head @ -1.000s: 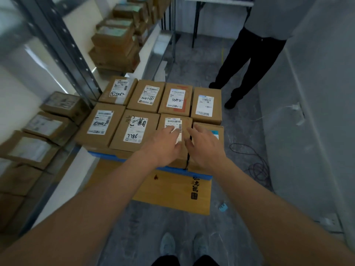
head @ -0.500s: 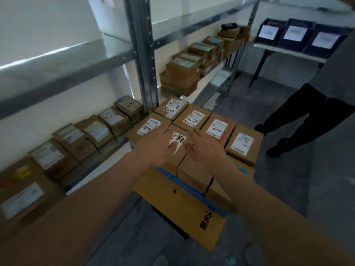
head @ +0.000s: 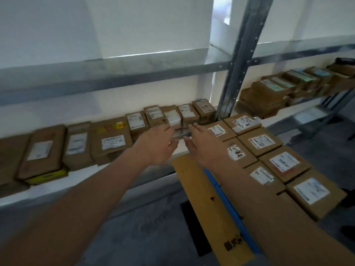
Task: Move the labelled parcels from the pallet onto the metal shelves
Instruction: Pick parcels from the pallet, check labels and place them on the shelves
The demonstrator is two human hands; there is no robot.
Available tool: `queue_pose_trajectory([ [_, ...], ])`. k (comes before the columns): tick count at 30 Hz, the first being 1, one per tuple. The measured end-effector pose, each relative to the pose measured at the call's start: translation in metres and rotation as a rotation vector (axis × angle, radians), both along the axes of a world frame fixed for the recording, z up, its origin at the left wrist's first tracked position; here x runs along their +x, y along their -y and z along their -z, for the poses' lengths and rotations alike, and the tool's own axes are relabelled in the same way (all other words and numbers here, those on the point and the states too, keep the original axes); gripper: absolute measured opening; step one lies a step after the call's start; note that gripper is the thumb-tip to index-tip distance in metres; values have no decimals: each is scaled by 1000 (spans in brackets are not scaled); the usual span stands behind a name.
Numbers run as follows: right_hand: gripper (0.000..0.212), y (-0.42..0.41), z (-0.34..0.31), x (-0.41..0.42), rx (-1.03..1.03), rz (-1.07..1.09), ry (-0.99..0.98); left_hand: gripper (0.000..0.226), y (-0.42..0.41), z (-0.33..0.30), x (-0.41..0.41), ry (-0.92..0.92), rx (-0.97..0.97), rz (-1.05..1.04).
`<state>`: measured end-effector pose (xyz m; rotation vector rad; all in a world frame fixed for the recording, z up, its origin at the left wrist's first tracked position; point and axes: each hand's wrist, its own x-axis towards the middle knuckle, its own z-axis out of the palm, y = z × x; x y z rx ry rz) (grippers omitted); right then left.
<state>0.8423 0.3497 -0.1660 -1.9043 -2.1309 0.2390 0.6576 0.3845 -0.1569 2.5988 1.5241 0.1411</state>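
Several brown labelled parcels (head: 262, 141) lie in two rows on the pallet, which is topped by a yellow-brown cardboard sheet (head: 199, 189) with a blue edge strip. My left hand (head: 159, 144) and my right hand (head: 203, 144) reach forward side by side toward the front edge of the lower metal shelf (head: 107, 175). Fingers on both hands are extended, and I see no parcel between them. A row of labelled parcels (head: 113, 142) stands along that shelf. My right forearm covers part of the near parcels on the pallet.
A steel upright (head: 233, 77) divides the shelving. An upper shelf (head: 134, 73) runs across above the hands. More stacked parcels (head: 269, 95) fill the shelf bay at the right. Grey floor (head: 146, 223) lies below.
My view has swung left from the pallet to the shelf. Both hands have left the top of the pallet parcels and moved toward the shelf edge, holding nothing.
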Motion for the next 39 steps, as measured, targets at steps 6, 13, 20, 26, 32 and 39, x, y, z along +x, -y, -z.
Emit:
queue_pose_trajectory([
  [6,52,-11,-15,-83,54,-153,21,46,17,-13,-90,4,11,-150],
  [13,47,-13,-25,-198,89,-309,23,61,44,-20,-206,5,25,-294],
  [20,50,-4,-30,-315,98,-423,-32,47,76,-23,-322,-1,44,-436],
  [26,51,10,-24,-411,113,-526,-51,32,111,-23,-412,7,15,-545],
  [32,54,21,-19,-496,90,-629,-66,43,145,-20,-491,24,32,-624],
  [39,51,20,-19,-586,97,-789,-52,49,171,-15,-563,27,68,-781],
])
